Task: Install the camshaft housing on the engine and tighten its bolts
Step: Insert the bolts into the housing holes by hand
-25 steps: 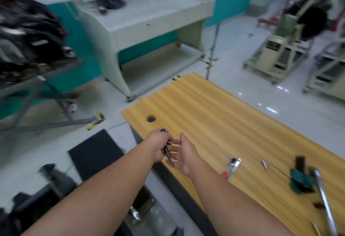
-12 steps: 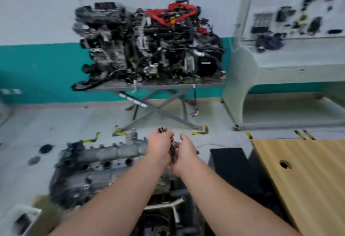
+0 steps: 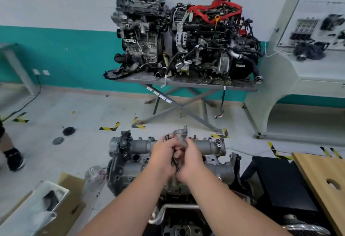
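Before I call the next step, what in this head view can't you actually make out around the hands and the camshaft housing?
- Bolts: held between the left hand and right hand; the fingers hide their count and heads.
- Camshaft housing: both hands cover its middle, so the bolt holes there are unseen.
- Engine front and lower block: hidden behind the forearms and cut off by the bottom edge.
- Wooden table: cut off by the right edge.

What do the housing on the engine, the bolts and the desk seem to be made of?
Housing: probably cast aluminium, dull pale grey, with rounded moulded shapes.
Bolts, gripped in the left hand: likely dark steel, thin and blackish; blurred.
Desk: wood or wood-look laminate, with yellow streaked grain.
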A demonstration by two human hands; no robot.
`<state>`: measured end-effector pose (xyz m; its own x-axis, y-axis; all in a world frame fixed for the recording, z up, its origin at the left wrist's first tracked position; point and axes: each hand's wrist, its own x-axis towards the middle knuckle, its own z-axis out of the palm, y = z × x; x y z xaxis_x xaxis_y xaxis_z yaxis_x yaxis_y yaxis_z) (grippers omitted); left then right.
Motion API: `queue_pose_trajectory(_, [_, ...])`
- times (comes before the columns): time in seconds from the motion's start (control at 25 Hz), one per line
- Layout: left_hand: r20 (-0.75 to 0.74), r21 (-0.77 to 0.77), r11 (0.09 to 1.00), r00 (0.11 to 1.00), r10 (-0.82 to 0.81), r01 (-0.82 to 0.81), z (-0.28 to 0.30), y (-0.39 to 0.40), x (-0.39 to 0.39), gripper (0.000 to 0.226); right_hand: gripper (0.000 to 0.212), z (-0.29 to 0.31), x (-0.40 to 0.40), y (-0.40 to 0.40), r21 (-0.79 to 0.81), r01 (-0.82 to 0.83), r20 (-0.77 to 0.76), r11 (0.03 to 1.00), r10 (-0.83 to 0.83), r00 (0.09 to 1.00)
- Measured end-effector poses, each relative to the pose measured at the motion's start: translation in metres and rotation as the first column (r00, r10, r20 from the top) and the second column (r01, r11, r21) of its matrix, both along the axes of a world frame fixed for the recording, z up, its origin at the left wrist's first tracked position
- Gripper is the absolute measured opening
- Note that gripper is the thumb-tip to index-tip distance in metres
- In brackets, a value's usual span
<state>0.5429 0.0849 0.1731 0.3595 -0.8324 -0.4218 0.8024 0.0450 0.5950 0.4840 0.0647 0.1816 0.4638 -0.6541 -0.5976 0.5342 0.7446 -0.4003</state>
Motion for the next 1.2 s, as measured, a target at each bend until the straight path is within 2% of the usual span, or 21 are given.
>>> queue_pose_trajectory(0.2, [-0.216, -0.083, 0.99, 0.968, -0.126, 0.11, -0.012, 0.012, 0.015, 0.034, 0.012, -0.003, 0.013, -0.004, -0.005, -0.031, -0.066, 1.0, 0.03, 0.997])
queue_pose_trajectory(0.4, [-0.406, -0.18, 0.973, 0.89, -0.208, 0.145, -0.009, 0.009, 0.029, 0.027, 0.025, -0.015, 0.008, -0.011, -0.152, 0.043, -0.087, 0.987, -0.057, 0.995])
queue_pose_trajectory(0.48, [-0.427, -0.204, 0.965, 0.872, -0.238, 0.164, -0.009, 0.007, 0.033, 0.027, 0.029, -0.017, 0.005, -0.015, -0.217, 0.058, -0.142, 0.974, -0.091, 0.986])
queue_pose_trajectory(0.56, [-0.44, -0.216, 0.96, 0.86, -0.257, 0.176, -0.011, 0.004, 0.034, 0.026, 0.023, -0.02, 0.0, -0.021, -0.262, 0.075, -0.179, 0.962, -0.125, 0.976])
queue_pose_trajectory(0.76, [-0.397, -0.171, 0.969, 0.887, -0.234, 0.178, -0.02, -0.005, 0.04, 0.022, 0.01, -0.024, -0.01, -0.035, -0.266, 0.155, -0.199, 0.951, -0.212, 0.957])
queue_pose_trajectory(1.08, [-0.422, -0.071, 0.983, 0.888, -0.181, 0.166, -0.042, -0.008, 0.045, 0.017, 0.024, -0.031, -0.015, -0.042, -0.218, 0.057, -0.228, 0.974, -0.108, 0.968])
queue_pose_trajectory(1.2, [-0.416, -0.035, 0.986, 0.894, -0.165, 0.165, -0.043, -0.01, 0.043, 0.018, 0.015, -0.034, -0.019, -0.045, -0.229, 0.036, -0.291, 0.973, -0.104, 0.951])
